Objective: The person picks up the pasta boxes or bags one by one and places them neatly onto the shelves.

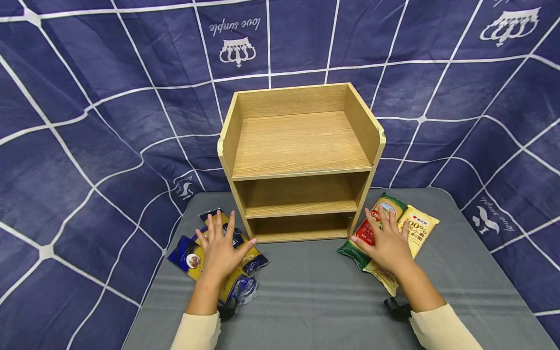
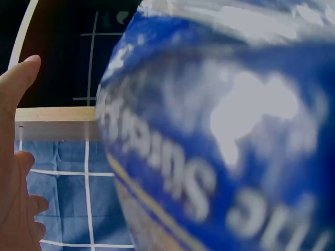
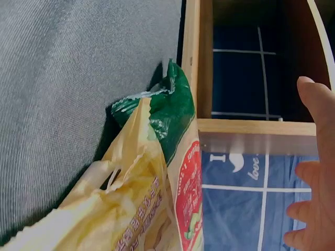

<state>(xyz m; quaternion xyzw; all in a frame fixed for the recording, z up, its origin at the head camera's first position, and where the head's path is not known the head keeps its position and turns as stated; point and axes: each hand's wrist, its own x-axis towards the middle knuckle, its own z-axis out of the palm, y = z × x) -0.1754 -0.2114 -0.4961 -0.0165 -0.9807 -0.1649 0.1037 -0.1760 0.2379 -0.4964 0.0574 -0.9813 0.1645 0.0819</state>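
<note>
With fingers spread, my left hand (image 1: 222, 250) is over several blue and yellow plastic packets (image 1: 192, 261) lying in an overlapping group on the left. A blue packet (image 2: 172, 120) fills much of the left wrist view, apart from the thumb and fingers at that view's edge. On the other side, my right hand (image 1: 388, 243) spreads its fingers over two packets: a green one with a red label (image 1: 364, 233) and a pale yellow one with printed characters (image 1: 420, 224). Their crinkled ends show in the right wrist view. Neither hand's fingers are curled round a packet.
A wooden shelf unit (image 1: 302, 141) stands between the two groups, with a top tray and two open compartments below. Grey cloth (image 1: 302, 291) covers the table. Blue curtains with white grid lines (image 1: 109, 194) hang behind and on both sides.
</note>
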